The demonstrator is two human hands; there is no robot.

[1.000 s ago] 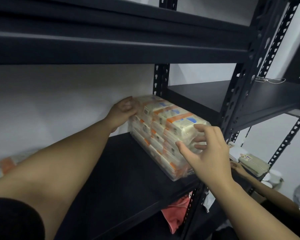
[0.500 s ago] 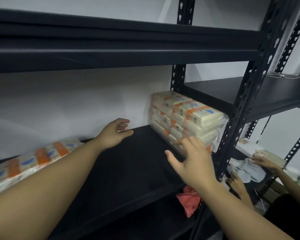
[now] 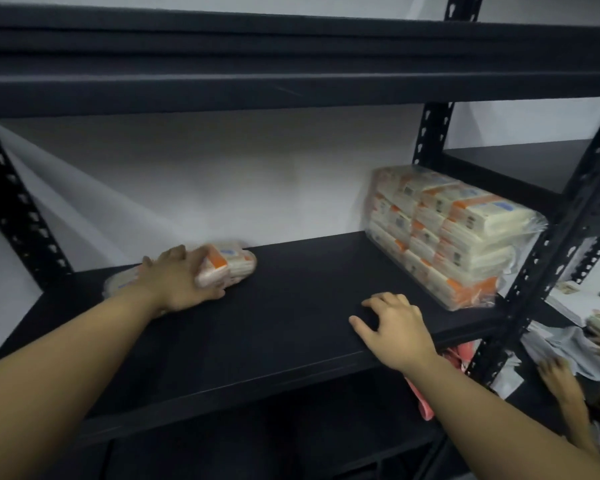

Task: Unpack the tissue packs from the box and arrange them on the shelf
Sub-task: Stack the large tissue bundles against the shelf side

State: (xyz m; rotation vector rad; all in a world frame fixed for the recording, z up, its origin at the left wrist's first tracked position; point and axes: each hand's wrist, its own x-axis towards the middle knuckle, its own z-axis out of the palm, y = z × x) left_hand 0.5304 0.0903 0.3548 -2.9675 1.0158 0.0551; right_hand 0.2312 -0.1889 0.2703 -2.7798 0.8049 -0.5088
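A large plastic-wrapped bundle of tissue packs (image 3: pixel 444 233), cream with orange and blue labels, stands at the right end of the black shelf (image 3: pixel 291 317), against the upright post. A second, flatter tissue bundle (image 3: pixel 236 266) lies at the back left by the wall. My left hand (image 3: pixel 177 280) lies over that bundle's near end, fingers curled around it, hiding part of it. My right hand (image 3: pixel 394 329) rests on the bare shelf board near the front edge, fingers spread, holding nothing. No box is in view.
A dark shelf board (image 3: pixel 291 71) hangs close above. Black perforated posts (image 3: pixel 548 271) bound the bay at right, with a diagonal brace (image 3: pixel 18 209) at left. Another person's hands (image 3: pixel 561 379) work over white cloth and packs at lower right. Something red (image 3: pixel 423 393) lies below the shelf.
Both hands left the large bundle at the right. My left hand travelled left and took hold of the flat bundle; my right hand dropped onto the shelf board. The view swung left.
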